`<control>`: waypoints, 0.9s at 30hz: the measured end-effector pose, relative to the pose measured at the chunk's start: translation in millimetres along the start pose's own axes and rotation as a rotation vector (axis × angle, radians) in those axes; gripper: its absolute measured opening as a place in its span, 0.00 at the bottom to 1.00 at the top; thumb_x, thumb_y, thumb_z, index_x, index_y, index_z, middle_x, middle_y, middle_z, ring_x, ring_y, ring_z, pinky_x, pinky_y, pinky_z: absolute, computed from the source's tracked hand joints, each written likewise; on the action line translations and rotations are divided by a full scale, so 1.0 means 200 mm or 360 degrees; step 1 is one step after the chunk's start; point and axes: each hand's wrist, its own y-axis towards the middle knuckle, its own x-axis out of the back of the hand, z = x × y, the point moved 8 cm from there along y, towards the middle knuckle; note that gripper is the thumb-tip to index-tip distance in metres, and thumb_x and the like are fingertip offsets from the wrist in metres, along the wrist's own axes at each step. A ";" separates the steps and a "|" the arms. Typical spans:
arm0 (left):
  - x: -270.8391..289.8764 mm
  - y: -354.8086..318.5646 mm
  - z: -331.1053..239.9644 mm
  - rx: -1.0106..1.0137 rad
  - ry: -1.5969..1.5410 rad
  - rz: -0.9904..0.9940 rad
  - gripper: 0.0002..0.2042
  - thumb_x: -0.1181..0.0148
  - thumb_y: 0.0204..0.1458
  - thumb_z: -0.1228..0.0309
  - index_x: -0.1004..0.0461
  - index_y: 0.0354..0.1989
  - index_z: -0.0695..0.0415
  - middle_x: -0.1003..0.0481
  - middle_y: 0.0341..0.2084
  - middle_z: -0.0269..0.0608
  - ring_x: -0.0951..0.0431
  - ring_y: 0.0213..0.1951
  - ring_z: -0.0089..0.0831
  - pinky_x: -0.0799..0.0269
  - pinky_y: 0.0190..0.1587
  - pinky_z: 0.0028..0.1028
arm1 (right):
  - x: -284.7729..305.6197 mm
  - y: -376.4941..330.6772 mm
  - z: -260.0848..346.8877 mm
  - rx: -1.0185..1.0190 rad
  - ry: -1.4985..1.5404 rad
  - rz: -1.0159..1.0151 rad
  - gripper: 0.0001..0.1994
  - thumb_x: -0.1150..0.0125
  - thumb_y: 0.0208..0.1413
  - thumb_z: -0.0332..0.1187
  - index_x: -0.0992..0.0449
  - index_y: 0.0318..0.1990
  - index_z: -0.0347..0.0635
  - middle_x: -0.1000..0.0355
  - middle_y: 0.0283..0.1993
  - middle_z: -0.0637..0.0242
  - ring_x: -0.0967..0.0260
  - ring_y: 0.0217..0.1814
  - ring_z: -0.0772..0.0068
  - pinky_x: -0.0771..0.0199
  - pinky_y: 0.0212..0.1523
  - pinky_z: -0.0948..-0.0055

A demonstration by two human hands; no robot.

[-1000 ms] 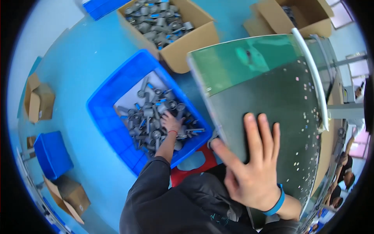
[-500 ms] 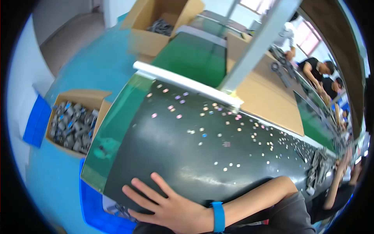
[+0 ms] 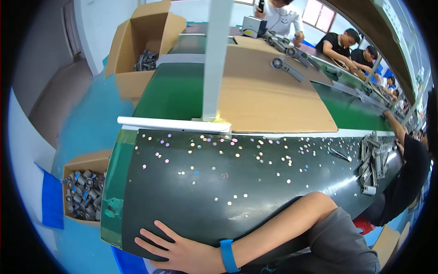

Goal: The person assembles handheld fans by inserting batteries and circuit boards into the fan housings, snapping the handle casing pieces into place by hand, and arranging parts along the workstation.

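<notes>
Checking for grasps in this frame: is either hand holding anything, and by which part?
Nothing is held. The right hand lies flat, fingers spread, on the near edge of the dark conveyor belt. The left hand is out of view.

Two cardboard boxes (image 3: 86, 166) of grey parts (image 3: 84, 189)

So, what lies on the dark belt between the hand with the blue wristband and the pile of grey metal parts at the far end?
In the head view, only small shiny specks on the dark belt lie between the hand and the grey metal parts.
</notes>
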 end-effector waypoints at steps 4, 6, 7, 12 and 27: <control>-0.13 -0.18 -0.13 0.0074 0.0345 -0.0183 0.34 0.31 0.47 0.68 0.36 0.65 0.59 0.26 0.52 0.51 0.23 0.49 0.46 0.19 0.43 0.42 | 0.07 0.00 0.01 0.0054 0.0078 -0.0081 0.28 0.34 0.49 0.45 0.26 0.61 0.58 0.46 0.76 0.51 0.51 0.79 0.45 0.54 0.75 0.34; -0.18 -0.34 -0.18 0.0063 0.0506 -0.0314 0.34 0.31 0.47 0.68 0.35 0.65 0.59 0.25 0.51 0.51 0.22 0.47 0.45 0.18 0.42 0.41 | -0.01 0.01 0.05 0.0119 0.0110 0.0143 0.34 0.34 0.49 0.48 0.30 0.67 0.58 0.56 0.81 0.46 0.60 0.83 0.40 0.62 0.77 0.30; -0.21 -0.45 -0.21 0.0043 0.0582 -0.0398 0.34 0.31 0.47 0.68 0.35 0.65 0.59 0.25 0.51 0.51 0.21 0.47 0.45 0.18 0.42 0.40 | -0.05 0.01 0.04 0.0102 0.0082 0.0047 0.34 0.32 0.48 0.49 0.29 0.66 0.57 0.56 0.80 0.45 0.61 0.83 0.39 0.62 0.77 0.30; -0.34 -1.24 -0.30 -0.0109 0.0904 -0.0956 0.34 0.32 0.46 0.69 0.34 0.64 0.61 0.23 0.48 0.51 0.19 0.43 0.43 0.17 0.41 0.36 | -0.03 -0.04 -0.01 0.0087 0.0074 -0.0073 0.33 0.31 0.46 0.46 0.26 0.64 0.56 0.55 0.80 0.44 0.61 0.83 0.39 0.64 0.76 0.28; -2.48 -0.76 -0.44 -0.0804 0.1799 -0.0366 0.41 0.33 0.41 0.67 0.39 0.66 0.71 0.26 0.56 0.63 0.23 0.56 0.53 0.29 0.62 0.44 | 0.19 -0.45 -0.28 -0.0094 0.2576 0.0139 0.34 0.53 0.74 0.44 0.63 0.79 0.53 0.53 0.79 0.49 0.43 0.76 0.55 0.37 0.73 0.58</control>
